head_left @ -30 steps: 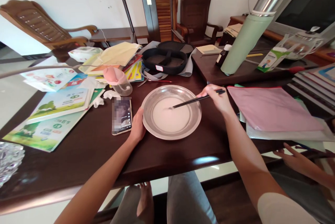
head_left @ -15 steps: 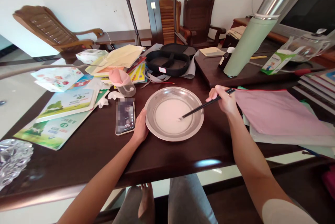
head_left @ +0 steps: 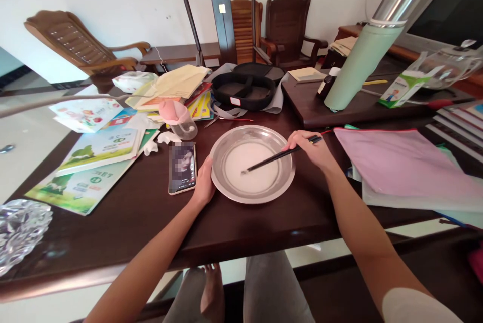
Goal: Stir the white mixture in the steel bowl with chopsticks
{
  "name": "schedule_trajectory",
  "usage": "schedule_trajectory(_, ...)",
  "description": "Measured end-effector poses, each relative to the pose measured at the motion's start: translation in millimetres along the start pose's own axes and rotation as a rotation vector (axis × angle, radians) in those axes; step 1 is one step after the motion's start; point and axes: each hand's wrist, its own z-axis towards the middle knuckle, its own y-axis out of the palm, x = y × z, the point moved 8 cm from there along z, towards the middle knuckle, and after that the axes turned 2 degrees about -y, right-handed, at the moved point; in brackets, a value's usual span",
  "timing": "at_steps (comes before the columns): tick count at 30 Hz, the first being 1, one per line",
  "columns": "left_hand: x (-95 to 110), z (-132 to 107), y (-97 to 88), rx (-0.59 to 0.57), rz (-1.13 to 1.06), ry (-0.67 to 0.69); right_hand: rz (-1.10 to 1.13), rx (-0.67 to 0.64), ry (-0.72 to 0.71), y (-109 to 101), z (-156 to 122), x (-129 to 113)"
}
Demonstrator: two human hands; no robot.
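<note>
A shallow round metal plate (head_left: 278,182) sits near the table's front edge with cloudy white liquid (head_left: 243,154) in its middle. My left hand (head_left: 205,181) grips its left rim, fingers partly hidden against the side. In my right hand (head_left: 307,147), black chopsticks (head_left: 268,160) are held together and slant down to the left. Their tips are in the liquid, left of the plate's centre. Just left of my left hand lies a phone (head_left: 182,168) with its screen lit.
Left are booklets (head_left: 88,182), crumpled tissue (head_left: 151,148), a pink-topped cup (head_left: 177,119) and a glass dish (head_left: 22,232). Behind the plate lies a black case (head_left: 243,92). A green thermos (head_left: 356,64) stands back right, with a pink folder (head_left: 407,162) in front.
My right hand has moved left and slightly down over the plate's right rim. The chopstick tips have shifted left through the liquid. My left hand keeps its place on the rim.
</note>
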Motion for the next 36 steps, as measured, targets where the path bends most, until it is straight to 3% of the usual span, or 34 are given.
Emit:
schedule_trajectory(2,0.2,0.2,0.8,-0.017,-0.005,0.009,-0.033,0.039,-0.003,-3.4,0.1,-1.8)
schedule_trajectory(6,-1.8,0.1,1.3,-0.026,-0.038,-0.019,0.023,0.255,-0.014,-25.9,-1.7,-1.6)
schedule_trajectory(11,-0.8,-0.8,1.7,-0.008,-0.038,-0.029,-0.003,-0.042,0.050,2.9,-0.4,2.6)
schedule_trajectory(13,-1.7,-0.6,1.6,-0.008,-0.057,-0.034,-0.036,-0.011,0.041,0.0,-0.4,1.7)
schedule_trajectory(17,-5.7,0.8,1.5,-0.034,-0.076,-0.038,0.040,0.225,-0.017,-24.7,-1.8,1.4)
schedule_trajectory(19,-7.0,1.4,1.4,-0.045,-0.073,-0.035,0.095,0.169,-0.014,-19.3,-1.1,3.2)
schedule_trajectory(22,-6.2,1.6,0.4,-0.034,-0.065,-0.021,0.045,-0.028,0.041,1.7,-0.5,4.5)
schedule_trajectory(24,-5.8,1.3,0.6,-0.032,-0.066,-0.021,-0.010,-0.008,0.045,0.6,-0.3,3.0)
schedule_trajectory(28,-8.0,0.6,0.8,-0.047,-0.076,-0.038,0.016,0.208,0.006,-22.9,-1.4,1.6)
schedule_trajectory(30,-8.5,0.4,0.8,-0.054,-0.082,-0.036,0.058,0.177,0.006,-20.3,-1.0,2.9)
schedule_trajectory(33,-7.2,0.0,0.1,-0.039,-0.094,-0.030,0.031,0.009,0.058,-1.4,0.1,4.5)
schedule_trajectory(36,-6.0,-0.1,0.5,-0.029,-0.097,-0.035,-0.033,0.043,0.054,-3.2,0.3,1.3)
